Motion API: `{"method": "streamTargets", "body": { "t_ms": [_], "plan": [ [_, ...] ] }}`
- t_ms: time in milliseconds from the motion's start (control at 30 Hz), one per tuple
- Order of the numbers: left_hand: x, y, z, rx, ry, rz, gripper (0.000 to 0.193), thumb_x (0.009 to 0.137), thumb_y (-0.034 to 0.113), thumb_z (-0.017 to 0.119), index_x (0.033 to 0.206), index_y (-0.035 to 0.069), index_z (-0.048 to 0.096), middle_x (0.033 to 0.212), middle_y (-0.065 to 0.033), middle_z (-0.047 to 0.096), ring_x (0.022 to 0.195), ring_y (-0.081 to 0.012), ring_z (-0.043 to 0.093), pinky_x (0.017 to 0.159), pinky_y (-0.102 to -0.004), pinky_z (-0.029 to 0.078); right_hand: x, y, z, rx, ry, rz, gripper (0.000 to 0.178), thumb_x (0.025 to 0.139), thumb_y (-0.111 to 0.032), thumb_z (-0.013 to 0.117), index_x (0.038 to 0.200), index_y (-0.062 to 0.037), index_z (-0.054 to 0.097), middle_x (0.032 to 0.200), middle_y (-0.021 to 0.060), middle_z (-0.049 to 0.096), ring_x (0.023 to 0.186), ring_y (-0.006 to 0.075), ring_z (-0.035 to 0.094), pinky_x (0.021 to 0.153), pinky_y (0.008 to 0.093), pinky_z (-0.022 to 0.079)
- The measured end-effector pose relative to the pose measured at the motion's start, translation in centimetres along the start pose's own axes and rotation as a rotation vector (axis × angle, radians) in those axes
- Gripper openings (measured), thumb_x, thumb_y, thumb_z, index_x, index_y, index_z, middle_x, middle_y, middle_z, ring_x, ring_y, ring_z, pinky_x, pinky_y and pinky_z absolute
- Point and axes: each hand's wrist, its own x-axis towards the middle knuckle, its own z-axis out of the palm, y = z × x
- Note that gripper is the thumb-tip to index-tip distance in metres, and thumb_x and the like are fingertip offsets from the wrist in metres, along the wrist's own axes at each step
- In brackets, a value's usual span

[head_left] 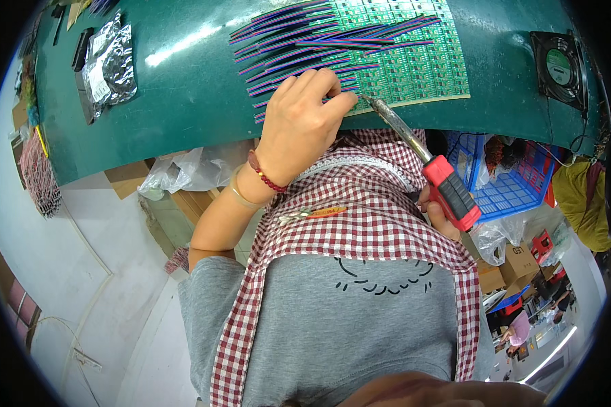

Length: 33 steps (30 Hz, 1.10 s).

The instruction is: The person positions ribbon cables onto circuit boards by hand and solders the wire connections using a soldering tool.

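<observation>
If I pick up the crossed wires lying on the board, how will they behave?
The wires look thin and narrow, so probably light and easy to bend. They lie nearly straight, so they may hold shape rather than droop fully. Piled crosswise on the board, they'd likely slide or drag neighbours.

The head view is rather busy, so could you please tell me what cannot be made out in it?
Left hand: in the head view, its own back hides whether the fingers pinch any wires.
Right hand: head view, partly hidden behind the soldering iron.
Circuit-board sheet: head view, far edge cut off by the picture's top.
</observation>
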Motion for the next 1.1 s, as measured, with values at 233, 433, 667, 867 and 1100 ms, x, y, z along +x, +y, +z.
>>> {"method": "streamTargets", "body": {
  "t_ms": [233,433,667,867,1100],
  "plan": [
    [-0.1,-0.1,0.0,-0.010,0.002,-0.002,0.016,0.071,0.002,0.073,0.084,0.010,0.070,0.076,-0.0026,0.055,0.068,-0.0202,0.056,0.061,-0.0335,0.044,-0.4,0.0,-0.2,0.113,0.010,0.027,0.019,0.080,-0.023,0.069,0.084,-0.0052,0.068,0.079,0.0093,0.066,0.064,0.0250,0.064,0.055,0.0330,0.048],
    [0.0,-0.4,-0.2,-0.024,-0.006,-0.003,0.016,0.071,0.002,0.073,0.084,0.010,0.070,0.077,-0.0022,0.056,0.069,-0.0202,0.057,0.062,-0.0336,0.045,0.6,-1.2,-0.2,0.016,0.000,0.014,0.015,0.079,-0.020,0.068,0.082,-0.0052,0.068,0.076,0.0091,0.066,0.063,0.0248,0.064,0.055,0.0332,0.048],
    [-0.3,-0.1,-0.1,0.043,-0.022,0.024,0.016,0.071,0.004,0.071,0.085,0.011,0.070,0.078,-0.0015,0.057,0.072,-0.0195,0.058,0.063,-0.0334,0.045,-0.3,0.1,0.0,0.120,0.067,-0.033,0.015,0.078,-0.017,0.067,0.084,-0.0035,0.067,0.073,0.0083,0.066,0.063,0.0235,0.064,0.056,0.0328,0.049],
    [-0.2,-0.1,-0.2,0.075,-0.027,0.047,0.019,0.071,0.004,0.070,0.088,0.012,0.070,0.080,-0.0001,0.057,0.073,-0.0184,0.057,0.065,-0.0330,0.043,-0.7,-0.1,-0.7,0.139,0.038,0.101,0.024,0.084,-0.024,0.066,0.089,-0.0012,0.067,0.075,0.0079,0.066,0.067,0.0198,0.064,0.063,0.0315,0.050],
    [2.0,1.4,-0.9,0.188,-0.049,-0.003,0.018,0.075,0.012,0.072,0.093,0.014,0.067,0.088,0.0001,0.055,0.086,-0.0183,0.055,0.073,-0.0342,0.037,0.2,-0.4,-0.1,0.434,0.184,0.164,0.061,0.088,-0.054,0.061,0.108,0.0038,0.055,0.073,0.0086,0.062,0.059,0.0132,0.052,0.054,0.0263,0.040]
  ]
}}
